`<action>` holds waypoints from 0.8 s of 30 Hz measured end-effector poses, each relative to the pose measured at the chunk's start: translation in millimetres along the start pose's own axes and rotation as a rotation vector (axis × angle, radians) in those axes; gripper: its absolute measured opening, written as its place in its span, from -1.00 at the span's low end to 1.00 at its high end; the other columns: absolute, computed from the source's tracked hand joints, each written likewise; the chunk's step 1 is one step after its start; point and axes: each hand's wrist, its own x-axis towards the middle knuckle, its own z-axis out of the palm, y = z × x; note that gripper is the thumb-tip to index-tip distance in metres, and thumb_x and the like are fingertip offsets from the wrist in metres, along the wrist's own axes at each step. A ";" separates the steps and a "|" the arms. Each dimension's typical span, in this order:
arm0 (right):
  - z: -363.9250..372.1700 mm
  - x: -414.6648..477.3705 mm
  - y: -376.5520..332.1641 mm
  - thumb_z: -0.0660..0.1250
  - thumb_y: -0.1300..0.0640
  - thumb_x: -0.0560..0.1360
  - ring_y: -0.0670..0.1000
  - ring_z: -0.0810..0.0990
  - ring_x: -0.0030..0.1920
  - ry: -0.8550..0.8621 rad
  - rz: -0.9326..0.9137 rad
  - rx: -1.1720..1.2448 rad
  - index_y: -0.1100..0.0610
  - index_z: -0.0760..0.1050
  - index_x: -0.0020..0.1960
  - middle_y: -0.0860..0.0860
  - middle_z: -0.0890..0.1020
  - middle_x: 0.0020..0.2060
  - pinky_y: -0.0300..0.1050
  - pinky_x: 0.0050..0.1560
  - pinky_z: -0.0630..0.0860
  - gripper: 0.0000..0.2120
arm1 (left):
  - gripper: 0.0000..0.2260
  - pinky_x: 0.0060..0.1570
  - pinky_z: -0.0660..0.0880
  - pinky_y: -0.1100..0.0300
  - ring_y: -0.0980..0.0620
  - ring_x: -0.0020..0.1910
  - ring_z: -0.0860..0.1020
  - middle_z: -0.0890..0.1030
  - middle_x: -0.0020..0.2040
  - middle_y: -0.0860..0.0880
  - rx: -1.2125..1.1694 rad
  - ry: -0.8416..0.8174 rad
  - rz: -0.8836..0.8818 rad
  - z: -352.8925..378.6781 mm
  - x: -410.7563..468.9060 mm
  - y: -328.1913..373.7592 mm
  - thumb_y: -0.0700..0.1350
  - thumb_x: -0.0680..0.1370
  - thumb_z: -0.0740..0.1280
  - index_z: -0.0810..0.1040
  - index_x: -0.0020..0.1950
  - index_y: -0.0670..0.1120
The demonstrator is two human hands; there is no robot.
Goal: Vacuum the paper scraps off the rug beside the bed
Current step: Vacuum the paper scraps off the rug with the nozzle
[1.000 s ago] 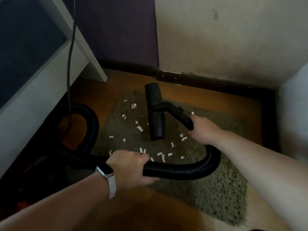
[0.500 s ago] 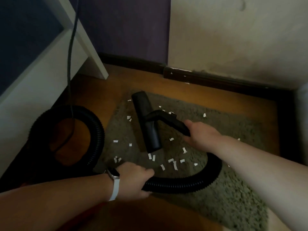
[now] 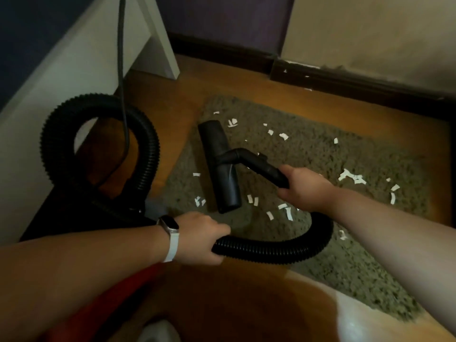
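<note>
Two hands hold a black vacuum nozzle [image 3: 219, 166] on a shaggy olive rug [image 3: 320, 154] strewn with white paper scraps [image 3: 283, 136].
Head view: the right hand [image 3: 306, 188] wraps the smooth plastic handle [image 3: 261, 165] at the nozzle's 4 o'clock. The left hand [image 3: 199, 238], with a white-strapped watch [image 3: 169, 224], grips the ribbed hose [image 3: 271, 250] at 6 o'clock. Torn scraps lie mostly from 12 through 6 o'clock of the nozzle.

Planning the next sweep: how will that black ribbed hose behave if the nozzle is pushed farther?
Probably floppy: the ribbed hose bends in a tight U between the left hand and right hand, so it should follow rather than resist. Its big loop on the left suggests slack to spare. It may drag over paper scraps near the bend.
</note>
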 end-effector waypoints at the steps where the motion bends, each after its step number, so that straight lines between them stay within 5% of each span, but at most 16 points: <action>1: 3.4 3.3 -7.8 0.34 0.04 0.50 0.07 0.56 -0.27 0.011 -0.007 0.010 0.08 0.43 0.09 0.00 0.56 -0.23 -0.09 -0.32 0.41 -0.78 | -0.80 -0.28 0.47 0.16 0.11 -0.28 0.50 0.47 -0.25 0.11 -0.002 0.003 -0.028 -0.4 -6.8 -8.7 0.17 0.50 0.30 0.39 -0.04 0.10; 13: 34.1 21.8 -73.3 0.31 -0.03 0.49 0.13 0.48 -0.20 -0.031 -0.071 -0.124 0.03 0.33 0.04 0.02 0.50 -0.19 -0.10 -0.23 0.35 -0.77 | -0.71 -0.22 0.52 0.10 0.08 -0.23 0.54 0.54 -0.17 0.11 0.073 -0.026 -0.082 17.2 -54.9 -39.9 0.31 0.50 0.24 0.40 -0.01 0.12; 18: 28.9 15.0 -60.3 0.33 -0.05 0.49 0.11 0.54 -0.19 -0.035 -0.020 -0.095 0.04 0.40 0.18 0.02 0.55 -0.18 -0.08 -0.24 0.43 -0.68 | -0.73 -0.22 0.54 0.07 0.04 -0.19 0.56 0.50 -0.15 0.10 0.134 0.024 -0.106 7.1 -45.5 -40.4 0.26 0.57 0.20 0.34 0.09 0.10; 24: 18.7 0.5 -48.4 0.36 0.04 0.50 0.01 0.47 -0.31 -0.028 -0.018 0.017 -0.14 0.22 -0.02 -0.13 0.44 -0.33 -0.11 -0.31 0.33 -0.71 | -0.73 -0.27 0.49 0.15 0.10 -0.27 0.50 0.48 -0.20 0.11 0.131 0.145 -0.039 -5.6 -41.4 -34.4 0.28 0.53 0.20 0.31 -0.01 0.12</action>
